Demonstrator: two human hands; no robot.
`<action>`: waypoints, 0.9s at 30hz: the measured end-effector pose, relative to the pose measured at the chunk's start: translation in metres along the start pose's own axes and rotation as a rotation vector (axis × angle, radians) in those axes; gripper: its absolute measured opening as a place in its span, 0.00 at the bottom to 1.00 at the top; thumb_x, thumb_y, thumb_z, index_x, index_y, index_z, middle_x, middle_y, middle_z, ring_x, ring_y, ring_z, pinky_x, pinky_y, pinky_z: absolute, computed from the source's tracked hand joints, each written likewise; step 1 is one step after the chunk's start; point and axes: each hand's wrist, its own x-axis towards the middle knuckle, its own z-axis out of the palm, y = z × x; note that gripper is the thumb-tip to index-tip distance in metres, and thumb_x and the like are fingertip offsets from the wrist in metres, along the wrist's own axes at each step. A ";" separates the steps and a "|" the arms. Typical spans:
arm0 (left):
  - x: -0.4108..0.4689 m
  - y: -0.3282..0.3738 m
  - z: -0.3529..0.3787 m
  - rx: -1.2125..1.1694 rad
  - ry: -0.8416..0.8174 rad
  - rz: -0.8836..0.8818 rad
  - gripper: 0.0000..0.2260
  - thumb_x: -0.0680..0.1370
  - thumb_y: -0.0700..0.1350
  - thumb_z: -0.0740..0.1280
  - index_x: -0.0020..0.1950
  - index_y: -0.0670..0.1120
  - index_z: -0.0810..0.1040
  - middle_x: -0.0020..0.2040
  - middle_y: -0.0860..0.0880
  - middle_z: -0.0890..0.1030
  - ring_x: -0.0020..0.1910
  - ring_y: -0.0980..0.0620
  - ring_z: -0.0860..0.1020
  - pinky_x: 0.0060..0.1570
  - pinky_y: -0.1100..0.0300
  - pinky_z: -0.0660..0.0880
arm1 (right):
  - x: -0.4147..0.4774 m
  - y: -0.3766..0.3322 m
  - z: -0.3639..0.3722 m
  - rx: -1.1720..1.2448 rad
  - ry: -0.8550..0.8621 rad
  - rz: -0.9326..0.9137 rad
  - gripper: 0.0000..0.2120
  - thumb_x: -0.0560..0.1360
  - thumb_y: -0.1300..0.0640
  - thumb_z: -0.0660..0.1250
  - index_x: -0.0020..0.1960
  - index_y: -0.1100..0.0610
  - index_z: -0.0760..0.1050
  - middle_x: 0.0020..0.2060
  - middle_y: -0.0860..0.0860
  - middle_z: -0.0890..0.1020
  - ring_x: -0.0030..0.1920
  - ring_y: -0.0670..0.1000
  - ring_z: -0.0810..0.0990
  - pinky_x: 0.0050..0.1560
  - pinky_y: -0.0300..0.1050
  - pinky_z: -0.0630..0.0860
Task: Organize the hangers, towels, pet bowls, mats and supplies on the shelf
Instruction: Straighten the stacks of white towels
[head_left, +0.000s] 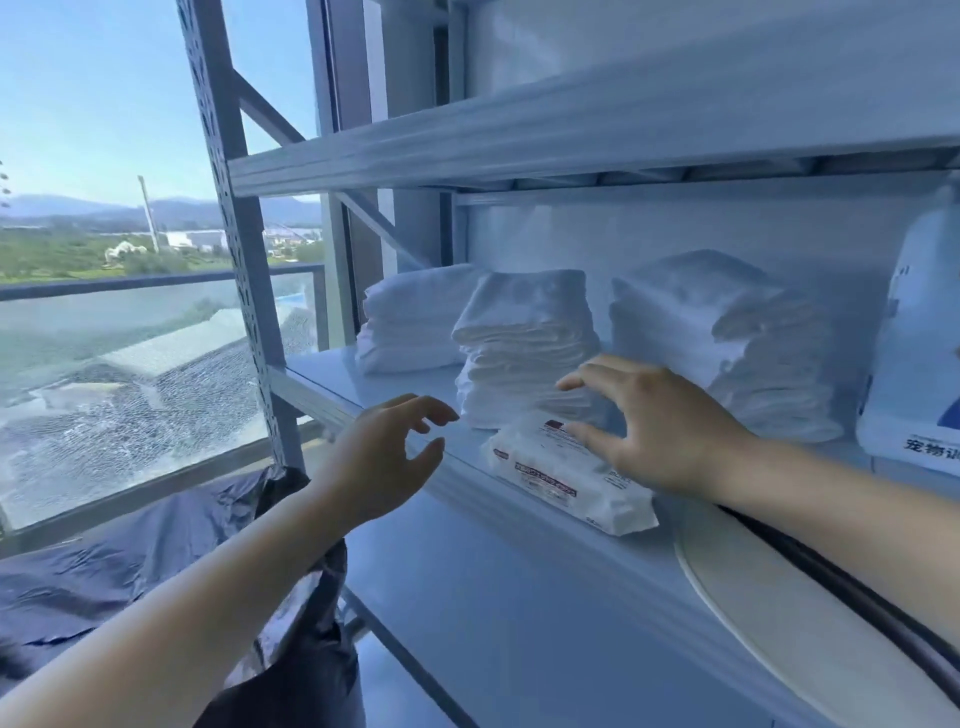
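The wipes pack (566, 475) lies at the shelf's (358, 371) front edge, long axis ten-to-four o'clock, the nearer right hand (660, 421) spread open just over it, the left hand (384, 457) empty at nine o'clock.

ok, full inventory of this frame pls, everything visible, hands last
towel stacks: 3, white, folded, middle shelf: left stack, middle stack, right stack
wipes pack: 1, white with red-and-dark label, front edge of the same shelf, before the middle stack
bottle: 1, white with blue print, right end of that shelf, partly cut off
round flat item: 1, off-white, lower shelf at right; cannot tell what it is
shelf unit: 1, pale grey metal
plastic bag: 1, dark, floor at lower left
glass panel: 1, shattered, outside at left
left hand: holds nothing, at the shelf edge
right hand: fingers spread over the wipes pack, thumb on it
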 end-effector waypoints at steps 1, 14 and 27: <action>0.006 -0.009 0.000 -0.014 -0.010 0.009 0.10 0.76 0.45 0.66 0.55 0.56 0.76 0.51 0.62 0.78 0.49 0.61 0.76 0.48 0.60 0.74 | 0.008 0.000 0.005 -0.022 -0.002 0.017 0.17 0.75 0.47 0.65 0.62 0.46 0.71 0.59 0.40 0.73 0.60 0.44 0.72 0.57 0.44 0.71; 0.103 -0.044 0.046 -0.062 0.018 0.148 0.15 0.74 0.46 0.69 0.59 0.56 0.75 0.63 0.55 0.71 0.58 0.56 0.72 0.54 0.63 0.66 | 0.092 0.067 0.036 -0.118 0.034 0.108 0.23 0.73 0.48 0.68 0.67 0.51 0.68 0.65 0.49 0.66 0.64 0.52 0.68 0.60 0.42 0.66; 0.189 -0.044 0.085 0.177 -0.043 0.163 0.36 0.69 0.63 0.67 0.73 0.56 0.58 0.73 0.50 0.57 0.72 0.46 0.58 0.66 0.43 0.66 | 0.157 0.133 0.063 0.015 -0.131 0.056 0.39 0.68 0.44 0.72 0.73 0.45 0.57 0.75 0.45 0.47 0.74 0.47 0.49 0.71 0.47 0.59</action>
